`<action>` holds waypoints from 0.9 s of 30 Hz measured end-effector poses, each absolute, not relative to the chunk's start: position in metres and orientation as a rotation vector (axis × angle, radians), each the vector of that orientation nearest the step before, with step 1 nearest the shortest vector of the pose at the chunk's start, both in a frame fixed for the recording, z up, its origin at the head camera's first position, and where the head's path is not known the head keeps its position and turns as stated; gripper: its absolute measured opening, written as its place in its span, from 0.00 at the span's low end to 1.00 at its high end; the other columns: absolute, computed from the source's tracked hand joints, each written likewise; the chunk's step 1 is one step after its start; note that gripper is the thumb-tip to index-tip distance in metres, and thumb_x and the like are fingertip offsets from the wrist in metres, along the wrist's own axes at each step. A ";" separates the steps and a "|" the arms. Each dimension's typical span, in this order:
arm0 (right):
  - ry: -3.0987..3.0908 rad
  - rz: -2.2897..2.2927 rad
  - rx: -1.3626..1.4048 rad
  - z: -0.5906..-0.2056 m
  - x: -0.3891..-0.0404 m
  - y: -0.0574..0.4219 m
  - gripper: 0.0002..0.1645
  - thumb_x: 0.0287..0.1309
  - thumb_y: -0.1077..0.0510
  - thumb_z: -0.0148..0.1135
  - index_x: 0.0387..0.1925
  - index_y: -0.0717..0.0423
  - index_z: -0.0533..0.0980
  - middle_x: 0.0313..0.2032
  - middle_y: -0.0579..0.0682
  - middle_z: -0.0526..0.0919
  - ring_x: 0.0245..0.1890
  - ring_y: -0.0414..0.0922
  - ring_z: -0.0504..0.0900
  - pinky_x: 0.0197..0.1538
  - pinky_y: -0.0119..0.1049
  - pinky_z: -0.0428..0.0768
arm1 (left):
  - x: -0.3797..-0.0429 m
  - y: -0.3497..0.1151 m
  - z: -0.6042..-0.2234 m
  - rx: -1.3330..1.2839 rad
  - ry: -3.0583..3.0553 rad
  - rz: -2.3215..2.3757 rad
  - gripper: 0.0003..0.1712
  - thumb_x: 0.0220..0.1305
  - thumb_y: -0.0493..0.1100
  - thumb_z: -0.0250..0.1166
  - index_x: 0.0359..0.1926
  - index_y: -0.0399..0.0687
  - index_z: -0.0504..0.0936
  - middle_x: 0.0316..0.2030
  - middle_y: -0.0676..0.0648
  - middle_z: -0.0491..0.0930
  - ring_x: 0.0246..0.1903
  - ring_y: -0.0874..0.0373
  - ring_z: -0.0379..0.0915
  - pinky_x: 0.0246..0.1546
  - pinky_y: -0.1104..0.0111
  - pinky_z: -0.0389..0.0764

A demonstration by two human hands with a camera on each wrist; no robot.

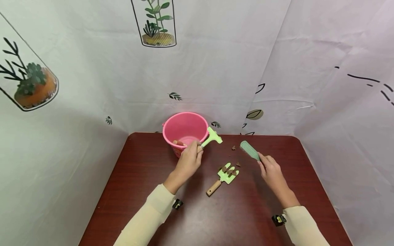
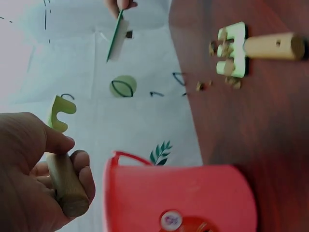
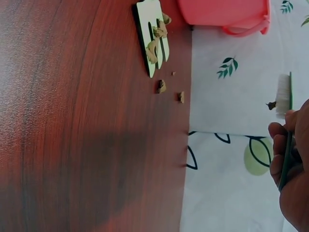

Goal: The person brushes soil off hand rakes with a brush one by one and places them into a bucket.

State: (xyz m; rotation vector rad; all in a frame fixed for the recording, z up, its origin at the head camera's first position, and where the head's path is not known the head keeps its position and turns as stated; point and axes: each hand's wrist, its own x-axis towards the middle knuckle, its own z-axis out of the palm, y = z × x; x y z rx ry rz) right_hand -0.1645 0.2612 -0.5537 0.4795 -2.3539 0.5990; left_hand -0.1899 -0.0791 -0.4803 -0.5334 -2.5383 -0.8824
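In the head view my left hand (image 1: pixel 188 161) grips the wooden handle of a small garden hand rake (image 1: pixel 211 137). Its light green, notched head points up and right, beside the rim of a pink bucket (image 1: pixel 171 136). My right hand (image 1: pixel 273 175) holds a green brush (image 1: pixel 250 150) above the table. White bristles show on the brush (image 3: pixel 284 94) in the right wrist view, with a dark brown crumb at them. Between the hands lies a light green garden fork (image 1: pixel 227 176) with a wooden handle, brown clumps (image 2: pixel 225 50) on its tines.
Several loose brown crumbs (image 1: pixel 238 164) lie near the fork on the dark red wooden table (image 1: pixel 147 177). A wooden handle (image 1: pixel 178 142) shows inside the bucket at its front. Pale patterned cloth (image 1: pixel 215 68) hangs behind and along both sides of the table.
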 end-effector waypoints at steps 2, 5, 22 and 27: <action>-2.363 0.601 0.472 -0.555 -0.164 0.262 0.25 0.55 0.75 0.70 0.56 0.74 0.79 0.35 0.64 0.81 0.32 0.53 0.78 0.31 0.48 0.79 | -0.192 -0.085 -0.476 -0.539 -2.527 -0.832 0.12 0.65 0.33 0.69 0.48 0.36 0.77 0.37 0.41 0.82 0.39 0.45 0.82 0.42 0.52 0.84; -2.367 0.601 0.460 -0.555 -0.165 0.263 0.24 0.55 0.75 0.70 0.55 0.74 0.79 0.37 0.64 0.80 0.32 0.52 0.78 0.31 0.47 0.78 | -0.196 -0.093 -0.469 -0.533 -2.514 -0.790 0.12 0.66 0.33 0.69 0.48 0.36 0.78 0.39 0.40 0.81 0.41 0.44 0.81 0.44 0.53 0.82; -2.406 0.719 0.345 -0.550 -0.169 0.265 0.20 0.62 0.74 0.65 0.56 0.71 0.81 0.39 0.62 0.80 0.31 0.49 0.77 0.31 0.43 0.74 | -0.226 -0.132 -0.444 -0.402 -2.599 -0.667 0.08 0.72 0.34 0.63 0.45 0.30 0.81 0.39 0.35 0.75 0.40 0.40 0.73 0.44 0.54 0.82; -2.478 0.761 0.273 -0.550 -0.166 0.265 0.18 0.65 0.72 0.63 0.56 0.69 0.81 0.39 0.60 0.81 0.31 0.47 0.75 0.32 0.43 0.74 | -0.238 -0.138 -0.445 -0.397 -2.632 -0.553 0.07 0.73 0.34 0.62 0.39 0.31 0.81 0.35 0.35 0.76 0.38 0.38 0.74 0.46 0.50 0.79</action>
